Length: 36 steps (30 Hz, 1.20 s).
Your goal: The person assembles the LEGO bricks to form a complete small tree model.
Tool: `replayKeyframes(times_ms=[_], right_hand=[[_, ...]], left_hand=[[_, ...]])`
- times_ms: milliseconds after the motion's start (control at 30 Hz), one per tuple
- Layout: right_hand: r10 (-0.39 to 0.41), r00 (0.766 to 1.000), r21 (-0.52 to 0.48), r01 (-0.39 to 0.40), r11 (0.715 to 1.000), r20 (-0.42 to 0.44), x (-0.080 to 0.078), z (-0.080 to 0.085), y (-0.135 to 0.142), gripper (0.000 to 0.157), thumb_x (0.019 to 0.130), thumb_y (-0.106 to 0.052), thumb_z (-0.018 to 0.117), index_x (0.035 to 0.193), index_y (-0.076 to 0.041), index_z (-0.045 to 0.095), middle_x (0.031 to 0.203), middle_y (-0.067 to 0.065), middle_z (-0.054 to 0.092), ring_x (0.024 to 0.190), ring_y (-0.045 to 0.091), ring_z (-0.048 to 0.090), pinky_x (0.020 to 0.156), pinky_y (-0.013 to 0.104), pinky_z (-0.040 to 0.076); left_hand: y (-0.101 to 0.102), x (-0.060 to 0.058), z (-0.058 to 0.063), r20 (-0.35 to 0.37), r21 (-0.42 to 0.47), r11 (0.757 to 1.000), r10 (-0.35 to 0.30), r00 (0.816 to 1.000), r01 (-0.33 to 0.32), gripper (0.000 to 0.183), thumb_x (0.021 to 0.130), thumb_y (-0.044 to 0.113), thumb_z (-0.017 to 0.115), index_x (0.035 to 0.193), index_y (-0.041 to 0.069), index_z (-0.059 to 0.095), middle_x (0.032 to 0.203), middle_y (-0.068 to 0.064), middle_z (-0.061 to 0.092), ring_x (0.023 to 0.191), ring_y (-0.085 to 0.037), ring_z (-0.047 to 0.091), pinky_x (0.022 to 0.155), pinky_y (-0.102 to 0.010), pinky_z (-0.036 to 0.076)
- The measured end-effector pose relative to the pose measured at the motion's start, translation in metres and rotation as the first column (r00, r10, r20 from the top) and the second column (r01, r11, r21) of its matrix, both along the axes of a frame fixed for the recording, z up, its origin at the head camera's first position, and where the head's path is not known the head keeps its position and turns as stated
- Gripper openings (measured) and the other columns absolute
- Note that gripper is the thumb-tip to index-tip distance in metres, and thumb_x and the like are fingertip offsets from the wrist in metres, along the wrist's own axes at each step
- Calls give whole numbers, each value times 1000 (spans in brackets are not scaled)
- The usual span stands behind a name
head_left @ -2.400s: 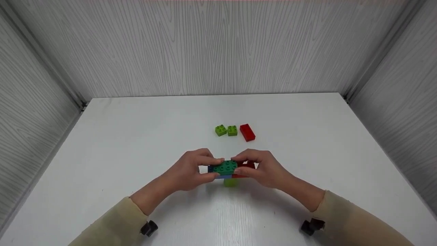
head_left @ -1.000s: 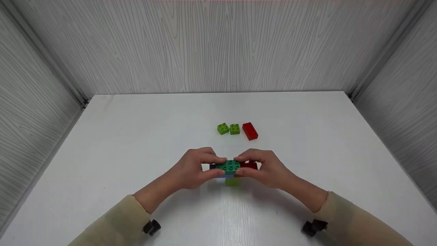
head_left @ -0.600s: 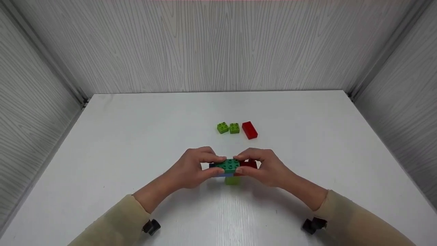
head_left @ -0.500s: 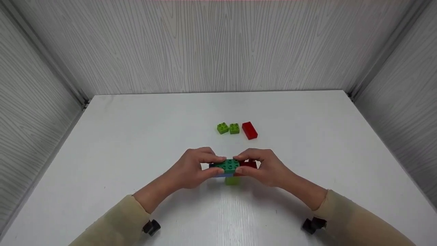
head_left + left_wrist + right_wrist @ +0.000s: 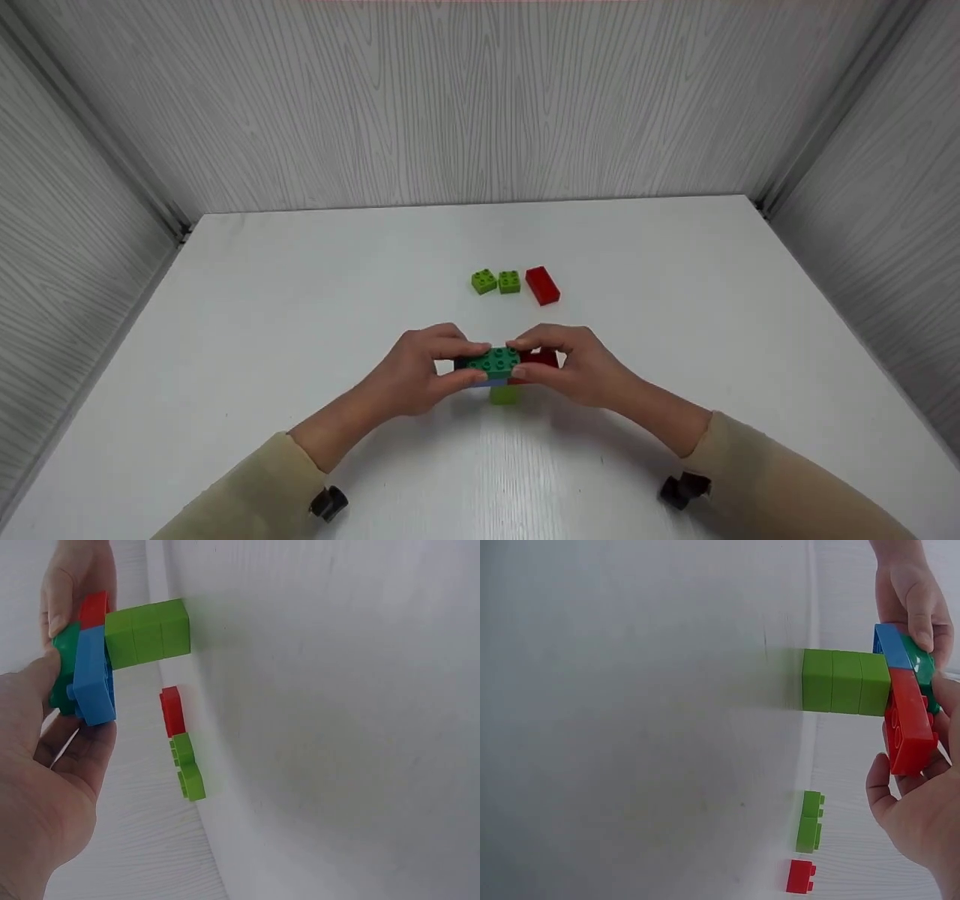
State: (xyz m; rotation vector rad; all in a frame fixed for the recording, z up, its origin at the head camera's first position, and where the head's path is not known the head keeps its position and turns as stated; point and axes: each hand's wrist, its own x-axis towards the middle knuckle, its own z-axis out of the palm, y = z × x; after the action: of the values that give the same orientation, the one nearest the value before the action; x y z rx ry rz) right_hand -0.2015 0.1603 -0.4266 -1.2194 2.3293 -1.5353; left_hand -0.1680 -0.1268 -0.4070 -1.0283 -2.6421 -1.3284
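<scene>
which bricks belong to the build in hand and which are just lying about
In the build:
dark green brick, on top
blue brick
held red brick
three-block lime column, underneath

Lying apart, perhaps spares:
left lime brick
right lime brick
loose red brick

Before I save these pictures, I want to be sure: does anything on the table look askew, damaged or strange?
Nothing looks damaged. Only the loose red brick and the leftmost lime brick lie askew, turned against the straighter lime brick between them. The three-brick lime column looks straight.
</scene>
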Motion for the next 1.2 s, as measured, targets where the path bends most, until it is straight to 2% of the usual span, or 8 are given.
replayKeyframes(times_ms=[200,333,567,1033,1200], right_hand=[[5,1000,21,-5,1000,10,-2,2,0,34,96,-15,81,129,-18,76,113,-5,75,84,28,61,69,24,51],[4,1000,28,-5,1000,26,-2,3,0,33,96,-16,81,129,-19,76,112,-5,75,85,28,61,70,24,51],[-14,999,44,12,999,46,-3,2,0,34,96,-17,82,129,-21,76,114,-7,75,89,21,63,73,25,54],[-24,996,63,19,998,83,-3,6,1,33,97,-18,81,129,-22,76,115,-7,74,96,21,66,79,28,56],[-20,996,74,13,997,91,-4,6,1,33,97,-19,81,129,-23,76,116,-7,74,98,21,66,81,29,57]], left_hand=[[0,0,-2,16,33,999,16,1000,-17,39,97,27,81,134,15,76,112,3,71,97,-14,65,80,-40,61],[1,1,-4,15,49,999,23,1000,-23,39,97,28,81,134,14,76,117,3,73,102,-14,68,87,-47,62],[2,2,-3,-5,52,998,22,1000,-22,38,97,28,82,132,14,76,118,3,75,104,-12,69,90,-36,61],[3,1,-5,-11,58,998,22,1000,-22,38,96,28,82,131,14,77,113,4,75,99,-13,68,86,-41,62],[2,1,-4,-13,56,998,24,1000,-24,38,95,28,83,130,14,77,113,4,74,98,-13,68,86,-37,62]])
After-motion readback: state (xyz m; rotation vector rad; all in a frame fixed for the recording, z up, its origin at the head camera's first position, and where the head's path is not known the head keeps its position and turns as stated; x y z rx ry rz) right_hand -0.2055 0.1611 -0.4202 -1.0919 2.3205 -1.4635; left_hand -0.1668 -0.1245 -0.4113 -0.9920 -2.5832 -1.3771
